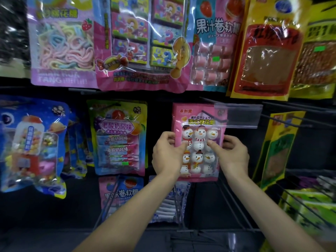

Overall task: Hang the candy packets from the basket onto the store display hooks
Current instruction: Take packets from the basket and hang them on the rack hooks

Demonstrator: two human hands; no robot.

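A pink candy packet [199, 122] with snowman marshmallows is held upright in front of the display, at centre right. My left hand [167, 153] grips its left edge, thumb on the front. My right hand [231, 153] grips its right edge the same way. The packet's top sits at a black display hook [214, 116] with a clear plastic price tag holder [240, 115]; I cannot tell whether the hook passes through the packet's hole. No basket is in view.
Hanging packets fill the wall: a blue packet [31, 142] at left, a green-yellow one [118, 137] beside it, large pink packets [141, 42] above, yellow packets [276, 151] at right. Bare wire hooks [294, 202] jut out at lower right.
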